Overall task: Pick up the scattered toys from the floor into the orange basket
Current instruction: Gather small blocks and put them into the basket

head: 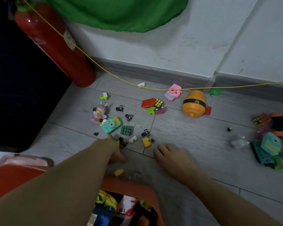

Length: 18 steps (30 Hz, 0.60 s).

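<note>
The orange basket (138, 187) sits at the bottom edge, its inside holding several toys. My left hand (115, 150) reaches over a black figure (122, 143) and a small yellow piece, fingers spread, one fingertip near the teal toy camera (111, 125). My right hand (170, 154) lies flat on the floor with nothing in it, beside a yellow brick (146, 141). Nearby lie a green cube (125, 130), a white brick (132, 139), a doll (100, 112) and a yellow block (119, 172). Farther off are a pink camera (172, 92) and an orange round toy (194, 106).
A red fire extinguisher (55, 46) leans at the back left. A yellow cord (121, 80) runs low along the wall. A heap of toys (271, 141) lies at the right. A red block (148, 102) and puzzle cube (158, 102) lie mid-floor. A red-orange box (15, 176) is at my left.
</note>
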### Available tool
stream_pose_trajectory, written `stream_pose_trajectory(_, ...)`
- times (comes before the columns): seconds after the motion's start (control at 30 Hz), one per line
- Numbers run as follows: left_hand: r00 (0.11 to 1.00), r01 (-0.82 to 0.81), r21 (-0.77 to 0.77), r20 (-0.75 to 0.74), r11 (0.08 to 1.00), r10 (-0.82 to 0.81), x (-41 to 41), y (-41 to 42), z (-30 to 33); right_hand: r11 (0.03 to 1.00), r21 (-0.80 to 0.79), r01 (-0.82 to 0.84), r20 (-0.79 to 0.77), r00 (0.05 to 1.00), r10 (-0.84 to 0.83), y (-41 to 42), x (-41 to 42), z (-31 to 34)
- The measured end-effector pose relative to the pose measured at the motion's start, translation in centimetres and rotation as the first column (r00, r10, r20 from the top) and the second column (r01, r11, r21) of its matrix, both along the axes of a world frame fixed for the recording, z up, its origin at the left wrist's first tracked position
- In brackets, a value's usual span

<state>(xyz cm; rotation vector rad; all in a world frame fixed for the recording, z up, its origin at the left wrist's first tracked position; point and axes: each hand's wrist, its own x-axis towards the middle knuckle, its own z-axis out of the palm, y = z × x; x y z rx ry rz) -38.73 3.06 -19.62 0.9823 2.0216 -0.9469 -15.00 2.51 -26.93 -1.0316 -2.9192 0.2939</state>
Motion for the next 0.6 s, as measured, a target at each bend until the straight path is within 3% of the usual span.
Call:
stream_pose_trajectory(0.1,0.998,0.062,0.001,0.024,0.998,-0.062,0.5,-0.7,-0.1,0.931,-0.216,0.294,-0.121,0.938,-0.324,0.9,-1.3,1.4)
stream_pose_trajectory(0.17,0.997,0.067,-0.007,0.044,0.998,-0.066,0.9,-0.7,-0.1,0.881,-0.274,0.387,-0.167,0.883,-0.44,1.8,-2.6,1.9)
stream_pose_trajectory(0.37,0.999,0.022,-0.008,0.043,1.0,-0.022,1.8,-0.4,-0.4,0.979,-0.078,0.186,-0.033,0.981,-0.189,3.6,-6.5,1.6)
stream_pose_trajectory(0.6,0.998,0.03,0.022,0.049,0.999,-0.032,1.1,-0.5,-0.9,0.996,-0.005,0.091,0.123,0.988,-0.089,3.5,-6.8,0.2)
